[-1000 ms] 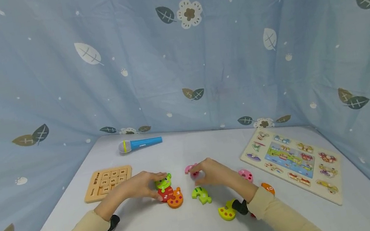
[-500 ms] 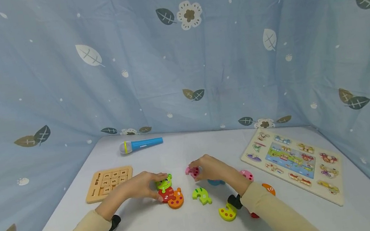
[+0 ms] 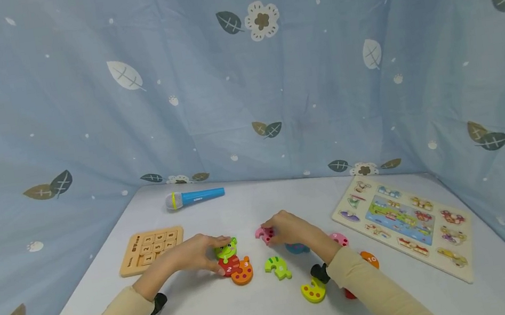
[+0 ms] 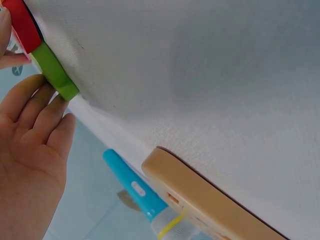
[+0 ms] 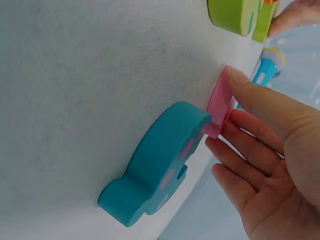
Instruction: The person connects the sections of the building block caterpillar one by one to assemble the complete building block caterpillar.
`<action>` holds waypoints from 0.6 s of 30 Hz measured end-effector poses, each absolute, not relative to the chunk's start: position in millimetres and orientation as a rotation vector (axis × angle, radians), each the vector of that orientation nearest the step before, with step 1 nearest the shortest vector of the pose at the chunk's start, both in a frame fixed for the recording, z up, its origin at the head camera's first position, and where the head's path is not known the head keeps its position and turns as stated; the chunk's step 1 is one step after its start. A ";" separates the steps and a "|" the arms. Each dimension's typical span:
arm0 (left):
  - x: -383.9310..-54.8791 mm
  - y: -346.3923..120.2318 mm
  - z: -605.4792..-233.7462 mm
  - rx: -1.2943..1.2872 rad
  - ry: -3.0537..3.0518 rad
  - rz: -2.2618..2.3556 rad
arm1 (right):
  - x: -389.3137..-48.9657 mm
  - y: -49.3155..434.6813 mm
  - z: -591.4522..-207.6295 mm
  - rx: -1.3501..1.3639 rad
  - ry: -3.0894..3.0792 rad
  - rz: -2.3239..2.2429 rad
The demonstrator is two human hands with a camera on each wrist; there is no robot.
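My left hand point(image 3: 195, 253) holds a green puzzle piece with a smiling face point(image 3: 225, 251) and the red piece numbered 2 point(image 3: 229, 266) between thumb and fingers. Joined to the red one is an orange spotted piece numbered 3 point(image 3: 243, 273). In the left wrist view, fingertips touch the green piece's edge point(image 4: 57, 75). My right hand point(image 3: 290, 227) pinches a pink spotted puzzle piece point(image 3: 265, 235), its thumb on one side in the right wrist view. Just beside it lies a blue piece point(image 5: 160, 155), partly hidden by the right wrist in the head view. Between the hands lies a green striped piece point(image 3: 278, 268).
Near the right forearm lie yellow point(image 3: 314, 291), pink point(image 3: 340, 239), orange point(image 3: 370, 258) and red point(image 3: 351, 293) pieces, some partly covered. A picture puzzle board point(image 3: 404, 225) lies right, a wooden number board point(image 3: 151, 249) left, a toy microphone point(image 3: 195, 197) behind. A blue curtain point(image 3: 193, 79) surrounds the table.
My right hand has shifted slightly away from me and its fingers have closed around the pink piece, uncovering part of the blue piece. The left hand stays on its pieces.
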State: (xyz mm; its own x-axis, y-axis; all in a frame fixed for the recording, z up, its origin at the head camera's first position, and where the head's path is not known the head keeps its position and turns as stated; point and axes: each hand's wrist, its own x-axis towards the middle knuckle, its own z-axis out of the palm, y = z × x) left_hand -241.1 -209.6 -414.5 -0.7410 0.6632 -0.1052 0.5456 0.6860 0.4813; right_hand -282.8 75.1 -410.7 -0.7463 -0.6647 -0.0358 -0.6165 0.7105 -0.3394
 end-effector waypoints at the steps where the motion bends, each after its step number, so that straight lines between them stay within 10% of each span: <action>1: -241.6 -209.8 -414.7 0.962 2.628 0.624 | -282.9 75.3 -410.6 -1.044 2.762 -0.458; 18: -242.6 -210.1 -417.0 0.959 2.635 0.622 | -284.2 84.5 -411.2 -0.923 2.755 -0.526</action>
State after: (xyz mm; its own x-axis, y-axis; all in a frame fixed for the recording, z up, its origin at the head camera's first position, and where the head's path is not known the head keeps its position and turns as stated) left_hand -242.6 -210.1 -417.0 -0.7450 0.6592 -0.1021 0.5439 0.6890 0.4789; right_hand -284.2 84.5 -411.2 -0.7886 -0.6115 -0.0649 -0.5446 0.7435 -0.3881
